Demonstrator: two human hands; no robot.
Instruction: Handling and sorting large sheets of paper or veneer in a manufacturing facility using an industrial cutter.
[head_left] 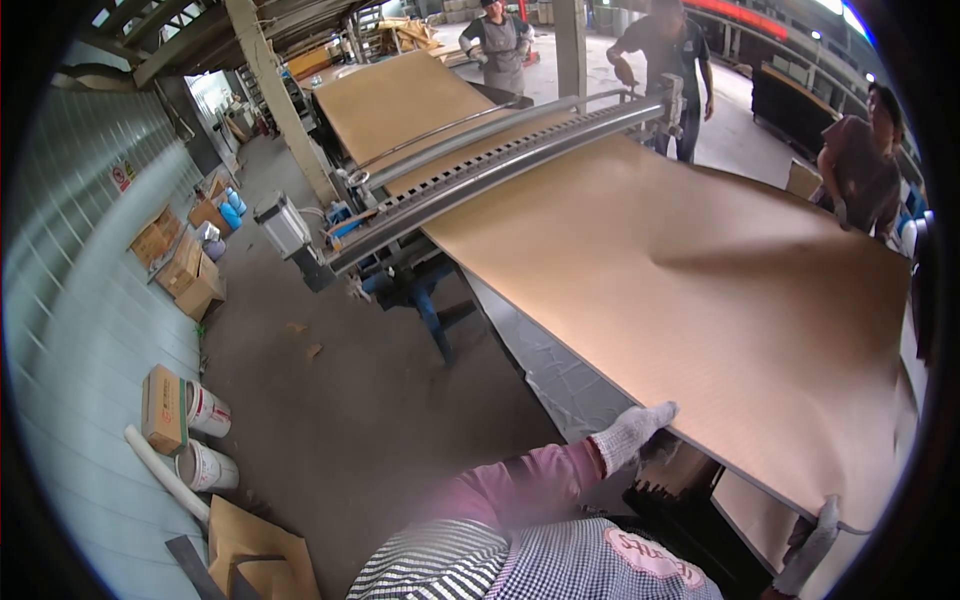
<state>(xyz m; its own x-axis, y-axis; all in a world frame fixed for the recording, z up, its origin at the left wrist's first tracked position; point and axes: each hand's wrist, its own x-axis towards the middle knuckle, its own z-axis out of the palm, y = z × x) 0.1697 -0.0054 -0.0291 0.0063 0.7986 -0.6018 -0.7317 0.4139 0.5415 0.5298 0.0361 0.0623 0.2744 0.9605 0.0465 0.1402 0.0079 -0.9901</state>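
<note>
A large tan sheet slopes from a roller machine toward me, with a dent in its surface. My left hand, in a pale knitted glove, is closed on the sheet's near long edge, fingers on top and the thumb side partly hidden below. Farther right, my right hand wears a greyish glove and grips the same edge by the near corner. Its fingertips press on the top face, and the sheet buckles slightly there. Under the sheet lies a grey, wrinkled surface.
Across the sheet a person stands at its far right edge. Two others, one in an apron and one in dark clothes, stand beyond the machine. Cardboard boxes and white buckets line the left wall. A post rises beside the machine.
</note>
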